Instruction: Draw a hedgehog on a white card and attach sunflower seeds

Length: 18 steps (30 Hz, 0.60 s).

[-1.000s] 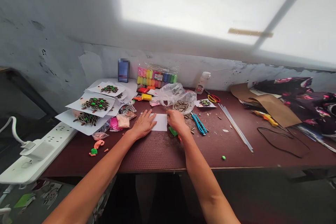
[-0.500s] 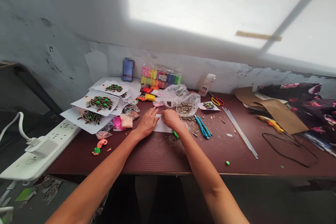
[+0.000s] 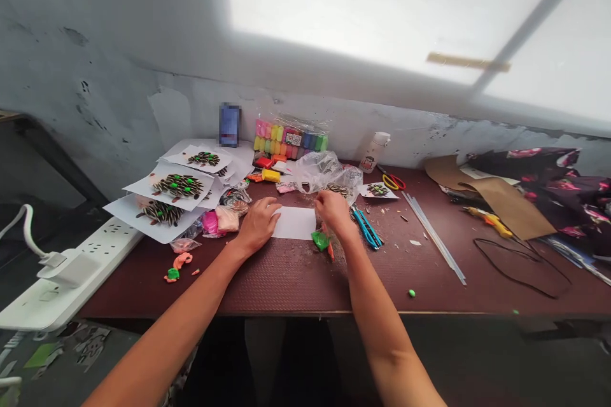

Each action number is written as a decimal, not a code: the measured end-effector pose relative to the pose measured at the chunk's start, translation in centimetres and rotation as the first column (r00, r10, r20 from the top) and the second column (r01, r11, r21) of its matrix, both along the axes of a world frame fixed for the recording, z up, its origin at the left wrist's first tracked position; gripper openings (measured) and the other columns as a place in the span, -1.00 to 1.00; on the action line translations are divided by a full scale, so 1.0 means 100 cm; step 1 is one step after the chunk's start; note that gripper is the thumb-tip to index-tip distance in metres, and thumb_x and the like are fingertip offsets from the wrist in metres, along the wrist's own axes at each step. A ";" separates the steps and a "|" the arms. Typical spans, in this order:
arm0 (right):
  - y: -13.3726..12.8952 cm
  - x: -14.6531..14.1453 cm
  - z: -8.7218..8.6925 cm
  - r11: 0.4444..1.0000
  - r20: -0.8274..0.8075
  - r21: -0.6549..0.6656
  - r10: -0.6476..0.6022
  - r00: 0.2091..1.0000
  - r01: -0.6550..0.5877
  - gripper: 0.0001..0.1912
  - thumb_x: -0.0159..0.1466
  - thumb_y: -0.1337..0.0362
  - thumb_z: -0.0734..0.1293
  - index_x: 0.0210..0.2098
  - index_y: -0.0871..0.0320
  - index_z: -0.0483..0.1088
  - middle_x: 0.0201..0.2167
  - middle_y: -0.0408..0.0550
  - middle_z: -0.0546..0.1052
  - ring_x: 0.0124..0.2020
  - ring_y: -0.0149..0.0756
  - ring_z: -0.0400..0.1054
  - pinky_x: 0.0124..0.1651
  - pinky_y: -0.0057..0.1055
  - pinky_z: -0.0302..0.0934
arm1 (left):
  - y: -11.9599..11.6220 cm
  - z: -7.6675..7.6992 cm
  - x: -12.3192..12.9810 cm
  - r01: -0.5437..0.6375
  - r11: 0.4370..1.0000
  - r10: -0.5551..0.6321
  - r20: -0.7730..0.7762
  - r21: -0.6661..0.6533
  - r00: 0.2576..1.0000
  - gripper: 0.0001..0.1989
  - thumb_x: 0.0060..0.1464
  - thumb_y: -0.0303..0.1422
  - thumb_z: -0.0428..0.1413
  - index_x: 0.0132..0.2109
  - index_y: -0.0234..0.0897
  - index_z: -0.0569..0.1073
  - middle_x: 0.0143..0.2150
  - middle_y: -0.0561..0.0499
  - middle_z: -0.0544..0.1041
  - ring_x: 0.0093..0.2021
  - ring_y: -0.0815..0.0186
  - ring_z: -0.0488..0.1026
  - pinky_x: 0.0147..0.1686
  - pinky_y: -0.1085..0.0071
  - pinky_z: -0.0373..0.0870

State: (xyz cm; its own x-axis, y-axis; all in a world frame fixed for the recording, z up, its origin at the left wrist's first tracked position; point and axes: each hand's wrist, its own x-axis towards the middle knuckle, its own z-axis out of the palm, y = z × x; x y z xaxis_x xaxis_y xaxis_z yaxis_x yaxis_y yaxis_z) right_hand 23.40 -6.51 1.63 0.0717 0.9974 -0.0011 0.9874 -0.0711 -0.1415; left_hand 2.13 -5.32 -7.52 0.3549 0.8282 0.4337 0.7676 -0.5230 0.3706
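White sheet: a plain sheet of paper (image 3: 296, 223) lies flat on the dark red worktop (image 3: 286, 283), between the two hands and in front of the bagged seeds.
Left hand: the left hand (image 3: 260, 224) rests palm down at the sheet's left edge, fingers loosely spread and slightly bent, gripping nothing that shows.
Right hand: the right hand (image 3: 333, 208) is curled narrow, its thumb and forefinger at the sheet's far right corner; whether they pinch the paper I cannot tell.
Handling: the paper looks very light and rather thin, so it likely slides and creases easily; it seems best held down with a flat palm, or taken lightly by an edge or corner.
Soft lumps: green clay (image 3: 320, 241) lies by the sheet's near right corner, with an orange piece (image 3: 331, 250) just beside it; both look soft and apt to dent or smear if pressed.
Seeds: a striped heap (image 3: 338, 191) shows at a crumpled see-through bag (image 3: 312, 173), beyond the right hand; the seeds look light, hard and easily scattered.
Tools: a teal-handled tool (image 3: 366, 229) lies right of that hand, near yellow-and-red scissors (image 3: 394, 182).
Decorated sheets: a stack (image 3: 177, 187) bearing seeds and green dots sits at the left; its raised pieces look fragile, so bare paper edges seem the safer hold.
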 end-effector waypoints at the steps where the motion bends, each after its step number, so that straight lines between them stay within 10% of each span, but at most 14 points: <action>1: -0.002 0.008 0.003 0.999 0.004 -0.017 -0.036 0.999 0.036 -0.69 0.42 0.26 0.22 -0.04 0.13 0.59 -0.01 0.10 0.64 0.03 -0.13 0.51 -0.07 -0.39 0.24 | 0.000 0.002 -0.002 0.007 1.000 -0.007 0.033 -0.001 0.999 -0.70 0.30 -0.42 -0.01 0.02 -0.28 0.58 0.09 -0.19 0.59 0.09 0.08 0.51 0.17 0.08 0.43; 14: -0.036 0.027 0.002 0.979 -0.019 -0.182 -0.094 0.995 0.089 -0.75 0.33 0.15 0.33 -0.25 0.15 0.61 -0.17 0.13 0.66 -0.13 -0.13 0.51 -0.25 -0.39 0.11 | -0.010 0.000 0.011 0.218 0.975 -0.217 0.022 -0.047 0.976 -0.78 0.28 -0.43 0.04 -0.16 -0.31 0.60 -0.13 -0.17 0.61 -0.07 0.11 0.49 0.01 0.15 0.44; 18: -0.030 0.036 -0.003 0.998 -0.204 -0.043 -0.056 0.977 0.048 -0.84 0.30 0.27 0.32 -0.34 0.15 0.54 -0.32 -0.03 0.63 -0.30 -0.29 0.42 -0.33 -0.42 0.01 | -0.009 -0.002 0.010 0.228 0.973 -0.229 -0.006 -0.044 0.973 -0.79 0.27 -0.44 0.04 -0.16 -0.29 0.59 -0.10 -0.16 0.59 -0.08 0.12 0.47 0.02 0.16 0.43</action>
State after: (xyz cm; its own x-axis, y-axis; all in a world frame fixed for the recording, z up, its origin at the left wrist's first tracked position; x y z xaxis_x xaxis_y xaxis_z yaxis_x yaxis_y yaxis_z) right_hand 27.02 -9.50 1.30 0.1177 0.9913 -0.0591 0.9326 -0.1308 -0.3364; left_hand 3.17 -6.20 -7.72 0.5416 0.7421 0.3949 0.6337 -0.6691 0.3883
